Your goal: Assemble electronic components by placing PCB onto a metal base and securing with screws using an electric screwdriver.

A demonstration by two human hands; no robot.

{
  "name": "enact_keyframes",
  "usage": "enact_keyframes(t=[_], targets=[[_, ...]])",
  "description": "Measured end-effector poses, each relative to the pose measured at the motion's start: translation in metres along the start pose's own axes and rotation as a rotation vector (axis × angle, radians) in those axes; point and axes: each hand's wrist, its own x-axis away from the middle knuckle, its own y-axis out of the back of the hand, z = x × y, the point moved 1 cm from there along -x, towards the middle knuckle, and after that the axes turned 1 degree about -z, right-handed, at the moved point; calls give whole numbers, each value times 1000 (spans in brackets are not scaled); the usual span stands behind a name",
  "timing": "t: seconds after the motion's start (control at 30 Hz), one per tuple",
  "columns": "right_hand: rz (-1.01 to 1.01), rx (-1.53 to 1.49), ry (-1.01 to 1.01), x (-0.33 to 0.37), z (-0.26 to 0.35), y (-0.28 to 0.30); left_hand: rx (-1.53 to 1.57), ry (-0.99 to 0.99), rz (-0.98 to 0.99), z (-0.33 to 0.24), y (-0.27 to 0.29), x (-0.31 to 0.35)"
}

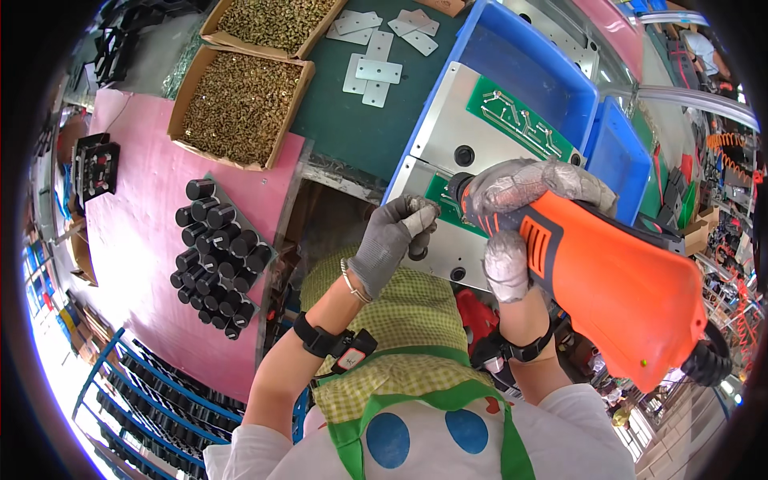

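Observation:
My right hand, in a grey glove, grips an orange power screwdriver whose black nose points at a silver metal plate with a green circuit board. My left hand, also grey-gloved, pinches a small black part at the plate's near edge, just left of the tool's tip. The plate lies tilted over a blue plastic bin. Both wrists wear black straps.
Two cardboard boxes of brass screws sit at the upper left. A cluster of black cylinders stands on a pink mat. Flat metal brackets lie on the green surface. A second blue bin is at the right.

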Motion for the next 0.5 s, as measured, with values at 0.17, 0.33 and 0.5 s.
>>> enact_keyframes(t=[0.17,0.33,0.5], targets=[[-136,-305,197,10,24,1,109,115,-3,-12,-11,1],[-470,-349,461,20,72,15,352,139,284,-32,-38,14],[-499,-393,496,46,81,55,328,195,480,-30,-68,3]])
